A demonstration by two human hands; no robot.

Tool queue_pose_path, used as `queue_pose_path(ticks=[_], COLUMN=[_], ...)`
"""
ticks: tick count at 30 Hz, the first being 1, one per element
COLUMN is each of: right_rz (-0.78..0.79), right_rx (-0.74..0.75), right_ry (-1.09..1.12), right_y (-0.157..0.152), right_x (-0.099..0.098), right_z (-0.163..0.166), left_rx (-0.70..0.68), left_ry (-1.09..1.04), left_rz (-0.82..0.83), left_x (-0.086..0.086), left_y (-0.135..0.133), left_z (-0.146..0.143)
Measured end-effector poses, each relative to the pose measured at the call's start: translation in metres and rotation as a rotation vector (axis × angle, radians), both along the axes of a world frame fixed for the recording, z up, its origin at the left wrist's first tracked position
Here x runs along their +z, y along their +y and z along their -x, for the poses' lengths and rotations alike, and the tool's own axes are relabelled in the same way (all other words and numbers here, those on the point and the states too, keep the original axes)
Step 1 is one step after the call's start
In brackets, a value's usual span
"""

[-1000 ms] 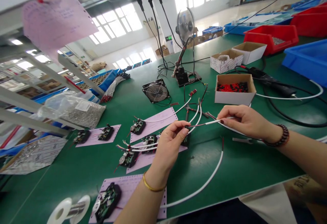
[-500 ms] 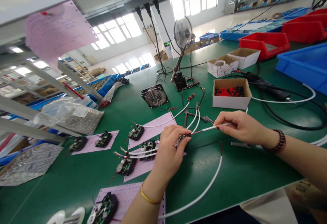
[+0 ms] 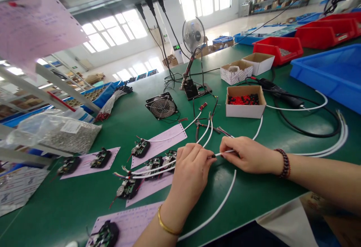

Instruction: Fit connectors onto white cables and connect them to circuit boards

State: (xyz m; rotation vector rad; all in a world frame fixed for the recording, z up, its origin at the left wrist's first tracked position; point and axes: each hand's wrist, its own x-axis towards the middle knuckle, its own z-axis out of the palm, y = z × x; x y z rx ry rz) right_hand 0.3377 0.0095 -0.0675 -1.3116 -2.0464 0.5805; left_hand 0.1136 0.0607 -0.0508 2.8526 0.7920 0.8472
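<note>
My left hand [image 3: 191, 170] is closed in a pinch just above the green table [image 3: 262, 190], its fingers round something small and dark that they hide. My right hand [image 3: 246, 153] pinches a thin white cable [image 3: 229, 151] whose stripped end meets the left fingertips. Another long white cable [image 3: 218, 209] curves under both hands toward the table's near edge. Several small black circuit boards [image 3: 153, 163] with white leads lie on pink paper sheets [image 3: 158, 145] just left of my left hand.
A cardboard box of red and black parts [image 3: 244, 101] stands behind my right hand, with pliers [image 3: 204, 126], a soldering iron stand [image 3: 191, 87] and a small fan [image 3: 161, 106] further back. Blue [image 3: 332, 70] and red bins [image 3: 278, 46] are at the right, a bag of parts [image 3: 56, 132] at the left.
Both hands have dropped lower toward the table and come closer together. The right hand slid along the white cable toward the left fingers.
</note>
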Motion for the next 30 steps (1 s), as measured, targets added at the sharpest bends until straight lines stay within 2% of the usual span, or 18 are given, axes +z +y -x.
queue_pose_path(ticks=[6,12,15,18,20,23,24,27,30], right_rz=[0.088,0.039,-0.066,-0.246,-0.384,-0.58,-0.619,-0.646,-0.65], right_rx=[0.019,0.027,0.022,-0.098,-0.272,-0.549,-0.609,-0.682,-0.682], right_ry=[0.01,0.039,0.118,0.356,0.623,0.944,0.996,1.046,1.055], right_y=[0.001,0.006,0.005,0.008,0.013,0.026,0.031,0.042,0.046], right_x=[0.005,0.002,0.006,0.019,0.03,0.042,0.044,0.046,0.043], right_z=[0.001,0.003,0.0,-0.018,-0.038,-0.071,-0.081,-0.101,-0.107], left_rx=[0.033,0.019,-0.021,-0.012,0.056,0.048,-0.003,-0.097,-0.141], left_ry=[0.059,0.123,0.135,0.046,-0.009,0.051,0.086,0.091,0.058], left_rz=[-0.114,-0.259,-0.302,-0.233,-0.116,0.04,0.137,0.213,0.239], left_x=[0.0,-0.001,0.014,0.045,0.068,0.088,0.089,0.081,0.067], left_y=[-0.001,-0.006,0.003,0.031,0.056,0.09,0.098,0.107,0.104], left_z=[-0.002,-0.001,0.002,-0.008,-0.032,-0.096,-0.121,-0.185,-0.221])
